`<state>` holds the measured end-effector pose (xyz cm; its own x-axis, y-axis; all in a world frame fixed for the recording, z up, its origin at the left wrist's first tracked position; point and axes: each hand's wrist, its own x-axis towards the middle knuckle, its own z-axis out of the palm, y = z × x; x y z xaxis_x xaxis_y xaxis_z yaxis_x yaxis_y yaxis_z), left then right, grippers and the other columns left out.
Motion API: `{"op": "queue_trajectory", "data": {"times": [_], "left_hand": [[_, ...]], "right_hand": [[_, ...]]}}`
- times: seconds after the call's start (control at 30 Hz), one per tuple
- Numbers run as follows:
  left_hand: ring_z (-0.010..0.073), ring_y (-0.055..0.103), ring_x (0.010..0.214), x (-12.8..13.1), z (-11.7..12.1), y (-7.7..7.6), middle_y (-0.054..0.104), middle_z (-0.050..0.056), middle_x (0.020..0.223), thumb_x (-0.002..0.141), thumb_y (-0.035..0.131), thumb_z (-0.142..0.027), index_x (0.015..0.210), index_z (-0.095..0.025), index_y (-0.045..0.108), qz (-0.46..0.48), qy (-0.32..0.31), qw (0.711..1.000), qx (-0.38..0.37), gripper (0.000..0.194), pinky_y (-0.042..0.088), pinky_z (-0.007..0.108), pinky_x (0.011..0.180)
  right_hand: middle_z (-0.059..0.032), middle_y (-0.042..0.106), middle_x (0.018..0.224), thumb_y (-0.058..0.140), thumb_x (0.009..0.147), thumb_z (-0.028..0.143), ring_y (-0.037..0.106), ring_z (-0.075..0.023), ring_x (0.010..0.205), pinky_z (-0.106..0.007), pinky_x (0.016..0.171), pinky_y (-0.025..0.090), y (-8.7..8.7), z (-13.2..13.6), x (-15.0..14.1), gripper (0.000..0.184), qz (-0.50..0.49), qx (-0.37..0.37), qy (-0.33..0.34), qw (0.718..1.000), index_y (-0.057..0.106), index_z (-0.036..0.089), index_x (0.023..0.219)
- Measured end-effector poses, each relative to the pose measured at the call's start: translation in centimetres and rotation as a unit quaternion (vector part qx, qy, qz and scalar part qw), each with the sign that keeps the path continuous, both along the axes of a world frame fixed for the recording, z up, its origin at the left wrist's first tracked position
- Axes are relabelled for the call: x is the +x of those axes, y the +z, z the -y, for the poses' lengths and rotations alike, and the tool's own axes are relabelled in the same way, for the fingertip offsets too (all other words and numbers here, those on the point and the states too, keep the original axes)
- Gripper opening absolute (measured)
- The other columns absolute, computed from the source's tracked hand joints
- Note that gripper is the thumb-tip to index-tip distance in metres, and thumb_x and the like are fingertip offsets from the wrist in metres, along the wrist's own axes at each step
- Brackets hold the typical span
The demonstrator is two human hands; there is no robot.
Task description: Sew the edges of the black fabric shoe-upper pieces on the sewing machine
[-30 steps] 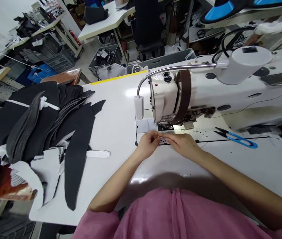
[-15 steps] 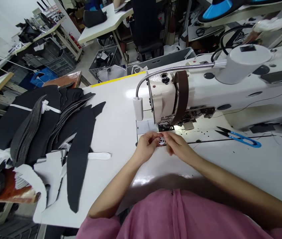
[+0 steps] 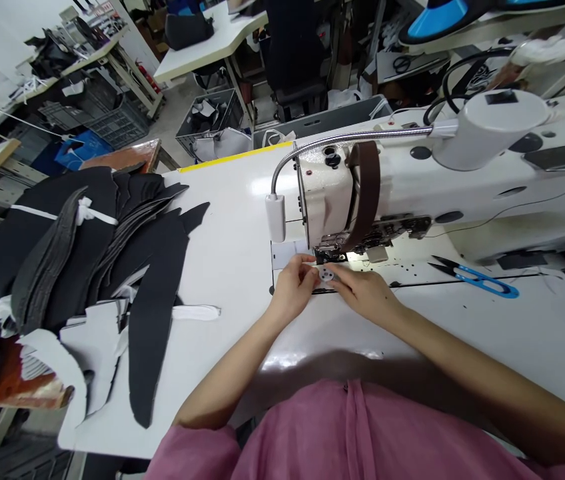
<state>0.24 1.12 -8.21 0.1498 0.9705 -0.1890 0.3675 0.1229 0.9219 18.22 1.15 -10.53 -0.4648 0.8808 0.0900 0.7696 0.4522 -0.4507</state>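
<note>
The left hand (image 3: pixel 292 288) and right hand (image 3: pixel 365 293) pinch a small round disc (image 3: pixel 327 275) beside the sewing machine (image 3: pixel 402 180) on the white counter (image 3: pixel 222 267).

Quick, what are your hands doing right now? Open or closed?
Left hand: closed, pinching a small holed metal disc.
Right hand: closed, its fingers gripping the same disc.
</note>
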Motion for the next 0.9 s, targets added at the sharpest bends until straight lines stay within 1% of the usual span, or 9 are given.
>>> {"op": "queue_trajectory", "data": {"times": [0.07, 0.13, 0.27, 0.33, 0.43, 0.57, 0.67, 0.77, 0.9], "left_hand": [[0.0159, 0.060, 0.075, 0.5, 0.0, -0.1, 0.064, 0.005, 0.087, 0.090, 0.044, -0.027, 0.096, -0.019, 0.058, -0.137, -0.012, 0.988, 0.071, 0.017, 0.045, 0.028, 0.071], [0.0181, 0.060, 0.078, 1.0, 0.1, -0.4, 0.064, 0.007, 0.091, 0.091, 0.041, -0.026, 0.096, -0.018, 0.062, -0.264, -0.066, 0.954, 0.125, 0.023, 0.045, 0.028, 0.071], [0.0211, 0.062, 0.079, 2.1, -0.5, -1.4, 0.061, 0.010, 0.095, 0.092, 0.037, -0.022, 0.132, -0.019, 0.043, -0.397, -0.135, 0.893, 0.161, 0.041, 0.044, 0.028, 0.062], [0.0215, 0.062, 0.077, 2.4, -1.2, -1.6, 0.061, 0.011, 0.096, 0.092, 0.036, -0.020, 0.133, -0.017, 0.042, -0.421, -0.147, 0.880, 0.163, 0.042, 0.043, 0.029, 0.059], [0.0211, 0.062, 0.073, 2.6, -2.0, -1.6, 0.061, 0.011, 0.094, 0.091, 0.034, -0.019, 0.120, -0.014, 0.051, -0.437, -0.159, 0.871, 0.159, 0.034, 0.042, 0.028, 0.057], [0.0202, 0.062, 0.070, 2.8, -2.2, -1.6, 0.060, 0.010, 0.094, 0.090, 0.036, -0.018, 0.113, -0.015, 0.054, -0.445, -0.156, 0.869, 0.148, 0.029, 0.041, 0.028, 0.054], [0.0205, 0.062, 0.068, 2.9, -2.1, -1.7, 0.059, 0.010, 0.093, 0.087, 0.037, -0.014, 0.115, -0.016, 0.053, -0.457, -0.161, 0.863, 0.142, 0.032, 0.040, 0.028, 0.053], [0.0207, 0.061, 0.069, 2.9, -2.1, -1.5, 0.059, 0.010, 0.095, 0.086, 0.038, -0.013, 0.117, -0.016, 0.052, -0.462, -0.170, 0.860, 0.136, 0.034, 0.041, 0.028, 0.053], [0.0199, 0.061, 0.071, 2.9, -1.9, -1.7, 0.058, 0.012, 0.100, 0.086, 0.038, -0.012, 0.123, -0.015, 0.049, -0.465, -0.170, 0.857, 0.141, 0.039, 0.043, 0.028, 0.055]], "right_hand": [[-0.0123, 0.070, 0.090, 0.033, 0.097, 0.036, 0.065, -0.0204, 0.070, -0.029, 0.061, 0.044, -0.9, -1.0, 0.1, 0.041, 0.079, 0.038, -0.063, 0.994, 0.058, 0.012, 0.118], [-0.0138, 0.068, 0.074, 0.030, 0.097, 0.038, 0.063, -0.0213, 0.062, -0.029, 0.057, 0.040, -1.6, -2.0, 0.0, 0.045, 0.142, 0.053, -0.109, 0.982, 0.064, 0.010, 0.105], [-0.0153, 0.067, 0.075, 0.031, 0.096, 0.031, 0.063, -0.0241, 0.068, -0.031, 0.060, 0.038, -1.8, -3.5, -0.4, 0.042, 0.172, 0.058, -0.115, 0.977, 0.068, 0.012, 0.092], [-0.0149, 0.068, 0.080, 0.029, 0.096, 0.031, 0.063, -0.0246, 0.072, -0.032, 0.063, 0.039, -1.6, -3.8, -0.5, 0.043, 0.179, 0.056, -0.107, 0.976, 0.068, 0.013, 0.089], [-0.0129, 0.069, 0.083, 0.031, 0.096, 0.034, 0.063, -0.0227, 0.074, -0.030, 0.064, 0.039, -1.3, -3.7, -0.2, 0.041, 0.186, 0.047, -0.095, 0.977, 0.066, 0.014, 0.091], [-0.0108, 0.068, 0.077, 0.033, 0.095, 0.036, 0.063, -0.0211, 0.070, -0.028, 0.060, 0.038, -0.8, -2.7, 0.8, 0.038, 0.197, 0.033, -0.092, 0.976, 0.065, 0.014, 0.093], [-0.0093, 0.068, 0.078, 0.035, 0.094, 0.025, 0.063, -0.0207, 0.069, -0.028, 0.059, 0.037, -0.4, -2.0, 1.5, 0.032, 0.216, 0.028, -0.070, 0.973, 0.061, 0.017, 0.109], [-0.0084, 0.069, 0.084, 0.040, 0.086, 0.013, 0.064, -0.0208, 0.073, -0.027, 0.058, 0.037, -0.2, -1.7, 1.4, 0.044, 0.252, 0.022, -0.043, 0.966, 0.050, 0.022, 0.127], [-0.0091, 0.069, 0.088, 0.040, 0.085, 0.010, 0.064, -0.0207, 0.074, -0.027, 0.056, 0.037, -0.2, -2.3, 0.7, 0.040, 0.268, 0.040, -0.048, 0.961, 0.055, 0.023, 0.120]]}}
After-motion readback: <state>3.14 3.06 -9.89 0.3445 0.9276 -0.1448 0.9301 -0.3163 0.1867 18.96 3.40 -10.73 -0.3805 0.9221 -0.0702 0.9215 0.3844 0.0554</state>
